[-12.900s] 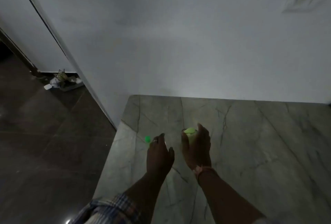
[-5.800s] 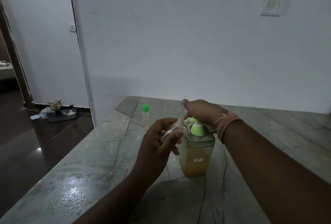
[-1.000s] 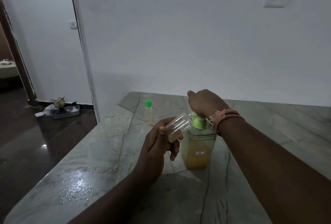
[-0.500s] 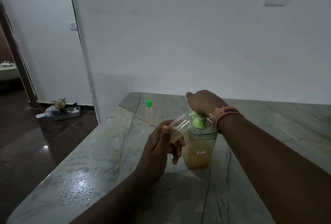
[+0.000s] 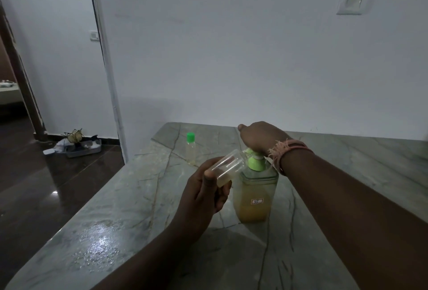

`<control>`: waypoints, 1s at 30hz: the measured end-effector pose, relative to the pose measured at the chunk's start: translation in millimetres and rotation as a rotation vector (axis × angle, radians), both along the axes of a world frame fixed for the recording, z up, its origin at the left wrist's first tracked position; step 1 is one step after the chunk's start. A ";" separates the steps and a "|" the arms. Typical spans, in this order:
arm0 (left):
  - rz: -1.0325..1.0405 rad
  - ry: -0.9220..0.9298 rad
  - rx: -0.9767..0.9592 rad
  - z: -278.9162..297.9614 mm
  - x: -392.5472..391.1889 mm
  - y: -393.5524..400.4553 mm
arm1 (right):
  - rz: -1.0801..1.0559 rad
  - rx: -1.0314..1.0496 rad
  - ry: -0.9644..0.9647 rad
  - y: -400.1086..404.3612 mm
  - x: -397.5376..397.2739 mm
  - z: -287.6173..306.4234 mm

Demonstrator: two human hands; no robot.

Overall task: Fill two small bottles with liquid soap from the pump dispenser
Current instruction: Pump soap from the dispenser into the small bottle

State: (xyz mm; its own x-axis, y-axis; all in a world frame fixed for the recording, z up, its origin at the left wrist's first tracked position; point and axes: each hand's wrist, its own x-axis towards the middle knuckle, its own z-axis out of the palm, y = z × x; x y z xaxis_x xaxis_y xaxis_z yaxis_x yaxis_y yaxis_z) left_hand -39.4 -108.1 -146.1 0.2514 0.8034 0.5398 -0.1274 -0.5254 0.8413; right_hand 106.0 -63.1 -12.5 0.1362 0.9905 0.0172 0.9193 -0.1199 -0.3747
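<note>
A clear pump dispenser (image 5: 253, 199) with amber soap and a green pump top stands on the marble counter (image 5: 120, 231). My right hand (image 5: 259, 138) rests on top of the pump head, covering it; how its fingers lie is hidden. My left hand (image 5: 203, 194) grips a small clear uncapped bottle (image 5: 228, 167), tilted with its mouth at the pump's spout; a little yellowish liquid lies in its lower end. A second small bottle (image 5: 190, 149) with a green cap stands upright farther back on the counter, apart from both hands.
A white wall rises just behind the counter, with a switch plate (image 5: 352, 0) high right. The counter's left edge drops to a dark glossy floor. A tray with small items (image 5: 80, 146) sits on the floor by a doorway at far left.
Over the last second almost nothing has shifted: my left hand still holds the tilted bottle at the spout and my right hand stays on the pump head.
</note>
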 end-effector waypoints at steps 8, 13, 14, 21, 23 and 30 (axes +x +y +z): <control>0.020 -0.001 -0.067 -6.9 1.3 4.1 | -0.006 0.009 0.010 -1.2 -0.2 -0.3; 0.027 0.016 -0.063 -4.7 0.8 1.5 | 0.042 0.002 -0.021 -2.6 0.4 1.9; 0.028 0.028 -0.053 -3.8 1.1 0.8 | 0.047 0.012 -0.028 0.7 1.4 2.8; 0.022 -0.009 -0.039 -3.7 1.2 5.4 | -0.002 0.035 0.042 2.5 3.6 -3.2; 0.023 -0.011 -0.043 -4.2 0.1 5.4 | -0.024 0.011 0.061 2.2 1.5 -3.4; 0.038 -0.014 -0.066 -4.7 1.4 1.8 | 0.037 0.068 -0.024 5.9 6.4 0.3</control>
